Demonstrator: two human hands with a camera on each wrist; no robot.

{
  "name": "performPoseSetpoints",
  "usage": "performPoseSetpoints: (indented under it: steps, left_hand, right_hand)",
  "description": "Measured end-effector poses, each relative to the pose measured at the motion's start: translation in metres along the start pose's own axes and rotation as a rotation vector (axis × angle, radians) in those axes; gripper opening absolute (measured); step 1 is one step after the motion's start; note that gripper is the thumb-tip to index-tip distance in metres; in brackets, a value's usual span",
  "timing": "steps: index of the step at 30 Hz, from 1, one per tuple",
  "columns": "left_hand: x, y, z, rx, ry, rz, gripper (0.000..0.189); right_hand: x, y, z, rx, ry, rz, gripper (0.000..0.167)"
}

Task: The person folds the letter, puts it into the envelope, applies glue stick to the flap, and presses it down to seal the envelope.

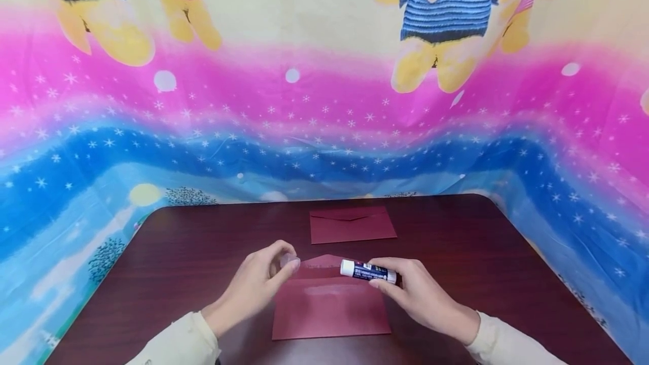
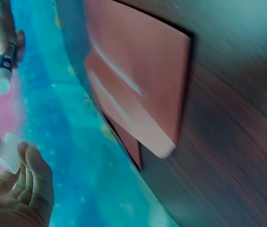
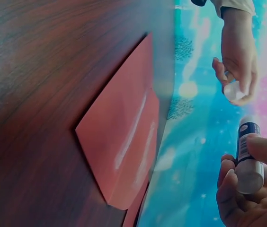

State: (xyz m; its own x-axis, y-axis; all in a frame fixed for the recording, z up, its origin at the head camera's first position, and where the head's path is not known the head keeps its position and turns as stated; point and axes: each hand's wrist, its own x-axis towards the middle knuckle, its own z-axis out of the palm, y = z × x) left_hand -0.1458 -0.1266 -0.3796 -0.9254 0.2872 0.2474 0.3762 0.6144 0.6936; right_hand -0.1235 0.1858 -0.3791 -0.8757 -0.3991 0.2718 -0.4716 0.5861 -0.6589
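Observation:
My left hand (image 1: pixel 261 275) pinches a small translucent cap (image 2: pixel 9 152) between thumb and fingers, above the left side of an open red envelope (image 1: pixel 332 311). In my right hand (image 1: pixel 421 292) is a glue stick (image 1: pixel 367 271) with a dark blue label, held sideways with its white end toward the left hand. A gap lies between cap and glue stick. The envelope rests on the table with its pointed flap (image 1: pixel 324 266) spread away from me. Whitish streaks (image 3: pixel 132 135) run along the body near the fold and along the flap.
A second red envelope (image 1: pixel 352 225), its flap folded down, lies farther back on the dark wooden table (image 1: pixel 203 246). Behind the table hangs a printed cloth (image 1: pixel 324 100) with bears and snowflakes, which also runs down both sides.

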Motion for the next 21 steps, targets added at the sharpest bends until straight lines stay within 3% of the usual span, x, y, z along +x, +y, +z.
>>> performPoseSetpoints:
  steps: [7, 15, 21]
  left_hand:
    - [-0.002, -0.021, -0.008, 0.139, 0.016, -0.098, 0.015]
    - [-0.001, -0.051, -0.015, 0.308, 0.043, -0.07, 0.027]
    - [0.003, -0.074, -0.02, 0.34, 0.035, -0.124, 0.028]
  right_hand:
    - [-0.002, 0.006, -0.001, 0.009, -0.017, 0.034, 0.02]
    - [-0.002, 0.012, -0.002, -0.002, -0.028, 0.064, 0.019]
    - [-0.001, 0.013, -0.002, 0.029, -0.045, 0.093, 0.021]
